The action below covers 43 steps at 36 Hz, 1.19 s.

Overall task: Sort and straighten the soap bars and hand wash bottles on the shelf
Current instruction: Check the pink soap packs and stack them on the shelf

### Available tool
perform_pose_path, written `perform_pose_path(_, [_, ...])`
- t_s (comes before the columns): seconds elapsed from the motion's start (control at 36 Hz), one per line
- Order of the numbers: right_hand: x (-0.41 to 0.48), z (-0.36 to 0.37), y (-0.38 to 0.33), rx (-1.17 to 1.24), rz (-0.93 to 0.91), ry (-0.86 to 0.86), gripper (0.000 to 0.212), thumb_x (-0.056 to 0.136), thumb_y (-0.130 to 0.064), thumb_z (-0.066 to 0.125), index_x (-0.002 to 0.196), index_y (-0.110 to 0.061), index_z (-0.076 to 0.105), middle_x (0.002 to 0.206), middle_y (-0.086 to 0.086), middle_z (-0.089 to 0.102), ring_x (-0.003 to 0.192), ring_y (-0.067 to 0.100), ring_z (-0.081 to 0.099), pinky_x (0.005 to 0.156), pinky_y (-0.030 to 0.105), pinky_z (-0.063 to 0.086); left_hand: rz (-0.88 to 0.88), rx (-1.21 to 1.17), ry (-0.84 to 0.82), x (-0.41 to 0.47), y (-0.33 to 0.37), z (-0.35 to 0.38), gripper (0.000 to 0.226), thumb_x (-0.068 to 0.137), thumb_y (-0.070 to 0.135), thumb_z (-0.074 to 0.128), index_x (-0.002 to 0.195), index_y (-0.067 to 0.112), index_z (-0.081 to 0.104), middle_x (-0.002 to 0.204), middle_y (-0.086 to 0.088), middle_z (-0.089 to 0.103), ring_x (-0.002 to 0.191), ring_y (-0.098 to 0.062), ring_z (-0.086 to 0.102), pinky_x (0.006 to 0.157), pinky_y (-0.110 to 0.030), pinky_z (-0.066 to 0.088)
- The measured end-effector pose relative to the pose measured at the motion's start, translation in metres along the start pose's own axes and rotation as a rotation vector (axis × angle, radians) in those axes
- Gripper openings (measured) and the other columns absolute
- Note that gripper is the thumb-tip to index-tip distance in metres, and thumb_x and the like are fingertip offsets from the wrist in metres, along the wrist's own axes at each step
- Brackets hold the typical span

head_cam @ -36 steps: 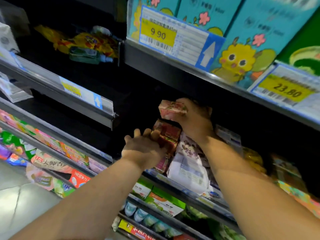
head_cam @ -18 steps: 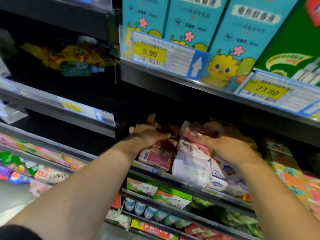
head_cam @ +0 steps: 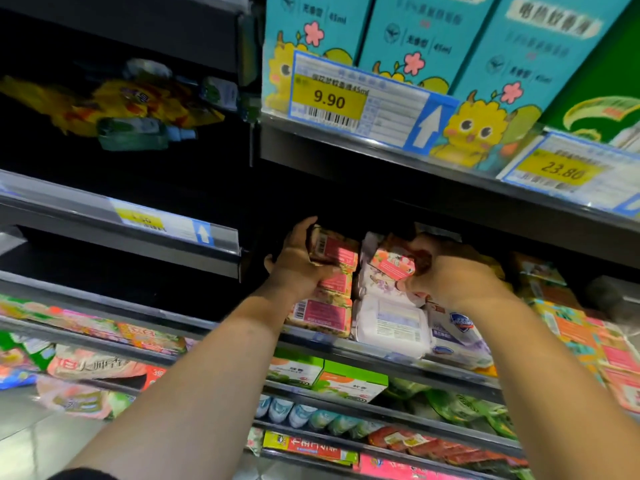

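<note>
While reaching into the middle shelf (head_cam: pixel 374 353): left hand (head_cam: pixel 299 263) curled round the top soap bar (head_cam: pixel 337 252) of the pink stack (head_cam: pixel 323 311), long axis across the shelf, barcode end at the palm. Right hand (head_cam: pixel 457 277) pinching a tilted pink bar (head_cam: pixel 393 266) over the white packs (head_cam: pixel 388 323), just right of the stack. Likely leftward next, turned level. Readable: "9.90" tag (head_cam: pixel 329 98), "23.80" tag (head_cam: pixel 562 171), "45ml" on teal boxes (head_cam: pixel 415 36), seemingly Safeguard on the blue-logo pack (head_cam: pixel 457 332).

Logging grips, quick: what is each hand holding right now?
Left hand: grips the top pink soap pack of the stack.
Right hand: holds a small pink soap bar.
</note>
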State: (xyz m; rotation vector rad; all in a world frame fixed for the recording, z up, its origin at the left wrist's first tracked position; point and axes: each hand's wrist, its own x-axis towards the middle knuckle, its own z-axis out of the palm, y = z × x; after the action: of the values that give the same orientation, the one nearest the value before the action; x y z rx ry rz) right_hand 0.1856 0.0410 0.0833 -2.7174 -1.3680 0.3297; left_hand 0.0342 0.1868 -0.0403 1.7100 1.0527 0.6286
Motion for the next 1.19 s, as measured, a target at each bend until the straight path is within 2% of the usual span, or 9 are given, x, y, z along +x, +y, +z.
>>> perform_pose_path(0.19, [0.001,-0.002,-0.004,-0.045,0.05,-0.044,0.055,0.081,-0.026,0.078,0.132,-0.025,0.057,0.122,0.01,0.066,0.108,0.029,0.063,0.086,0.031,0.052,0.205,0.232,0.046,0.0,0.014,-0.005,0.089,0.075,0.011,0.085,0.149,0.032,0.04,0.154,-0.003,0.023,0.14,-0.021,0.035,0.102,-0.012,0.026])
perform_pose_path(0.39, [0.003,0.0,-0.003,-0.103,0.017,-0.055,0.065,0.08,-0.02,0.074,0.139,-0.028,0.048,0.113,0.008,0.065,0.098,0.03,0.063,0.071,0.029,0.045,0.208,0.552,0.136,0.006,0.03,-0.014,0.071,0.07,0.046,0.084,0.131,0.028,0.053,0.144,-0.004,0.038,0.129,-0.031,0.043,0.104,-0.038,0.041])
perform_pose_path(0.58, [0.002,0.003,0.003,0.017,-0.055,0.041,0.066,0.078,-0.028,0.08,0.136,-0.026,0.049,0.123,0.009,0.062,0.111,0.031,0.061,0.077,0.032,0.048,0.228,0.306,0.358,-0.018,0.021,-0.008,0.07,0.062,0.049,0.089,0.121,0.023,0.065,0.128,-0.009,0.056,0.117,-0.028,0.054,0.097,-0.033,0.044])
perform_pose_path(0.69, [-0.007,0.002,0.011,0.099,-0.077,0.064,0.065,0.078,-0.038,0.082,0.133,-0.022,0.051,0.113,0.005,0.068,0.091,0.023,0.062,0.075,0.028,0.045,0.173,0.261,0.301,-0.036,0.026,-0.01,0.073,0.063,0.055,0.086,0.125,0.024,0.061,0.127,-0.006,0.057,0.122,-0.022,0.048,0.101,-0.022,0.032])
perform_pose_path(0.78, [-0.014,0.0,0.025,0.067,-0.06,0.082,0.071,0.081,-0.047,0.078,0.141,-0.022,0.049,0.123,0.01,0.065,0.107,0.029,0.062,0.079,0.03,0.046,0.225,0.121,0.267,-0.053,0.037,-0.011,0.066,0.067,0.042,0.089,0.123,0.025,0.059,0.121,0.0,0.049,0.124,-0.018,0.043,0.099,-0.02,0.03])
perform_pose_path(0.86, [-0.021,-0.001,0.049,0.075,0.0,0.08,0.053,0.081,-0.053,0.076,0.12,-0.019,0.066,0.093,0.004,0.072,0.087,0.025,0.066,0.074,0.031,0.052,0.28,0.119,0.215,-0.063,0.048,-0.008,0.07,0.068,0.045,0.088,0.128,0.028,0.056,0.128,-0.001,0.049,0.125,-0.01,0.039,0.097,-0.018,0.032])
perform_pose_path(0.97, [-0.04,-0.007,0.091,0.245,-0.007,0.146,0.027,0.078,-0.034,0.085,0.09,-0.013,0.072,0.07,0.001,0.072,0.062,0.013,0.068,0.057,0.025,0.052,0.352,0.199,0.166,-0.075,0.075,0.01,0.075,0.067,0.051,0.088,0.13,0.025,0.057,0.113,0.006,0.052,0.109,-0.007,0.048,0.09,-0.02,0.038])
perform_pose_path(1.11, [-0.062,-0.017,0.153,0.252,-0.086,0.239,0.062,0.064,-0.045,0.089,0.117,-0.018,0.07,0.101,0.005,0.074,0.093,0.026,0.067,0.075,0.035,0.052,0.363,0.19,0.023,-0.085,0.111,0.061,0.074,0.064,0.035,0.094,0.128,0.019,0.06,0.109,0.002,0.063,0.106,-0.018,0.062,0.093,-0.033,0.053])
perform_pose_path(1.19, [-0.066,-0.02,0.203,0.233,-0.095,0.259,0.075,0.054,-0.065,0.076,0.114,-0.021,0.07,0.101,0.005,0.072,0.094,0.027,0.065,0.079,0.038,0.053,0.346,0.148,-0.054,-0.092,0.132,0.1,0.061,0.068,0.026,0.092,0.12,0.024,0.059,0.099,0.007,0.065,0.088,0.001,0.064,0.077,-0.013,0.05])
